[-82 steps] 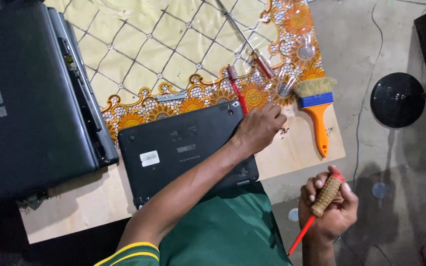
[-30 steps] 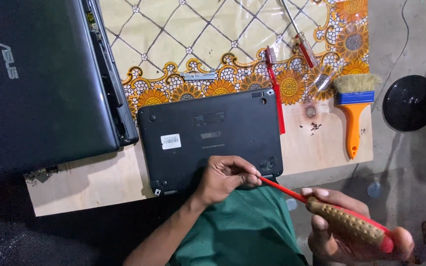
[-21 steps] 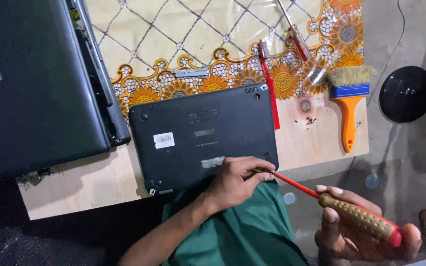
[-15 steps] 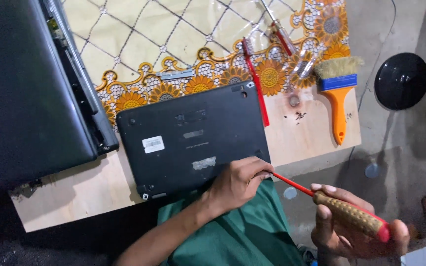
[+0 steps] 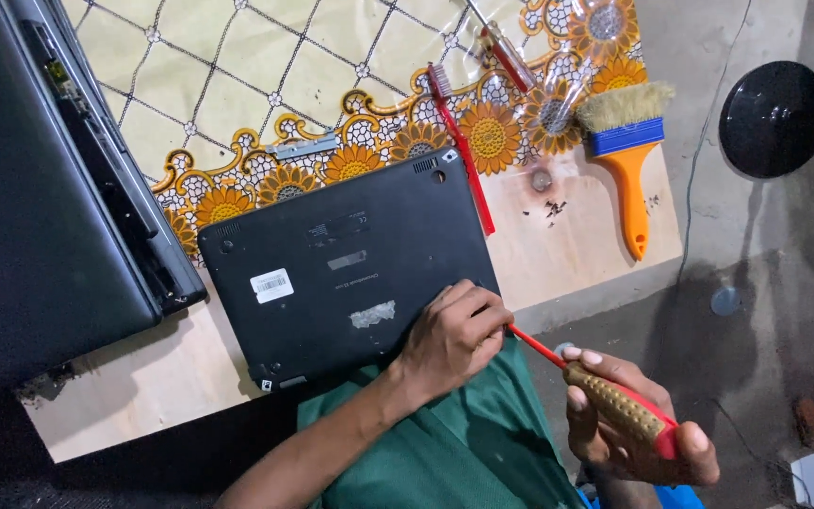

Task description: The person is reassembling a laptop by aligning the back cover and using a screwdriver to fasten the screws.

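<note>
Clearly, our right hand (image 5: 638, 424) clasps the screwdriver (image 5: 614, 401); our left hand (image 5: 454, 335) pinches its shaft beside the laptop's (image 5: 332, 273) white rectangular label (image 5: 272, 285).

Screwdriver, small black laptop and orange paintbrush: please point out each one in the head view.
screwdriver (image 5: 622, 410), head view, on the ribbed handle in the right hand.
small black laptop (image 5: 332, 273), head view, on the middle of its underside.
orange paintbrush (image 5: 631, 188), head view, on the orange handle.
</note>
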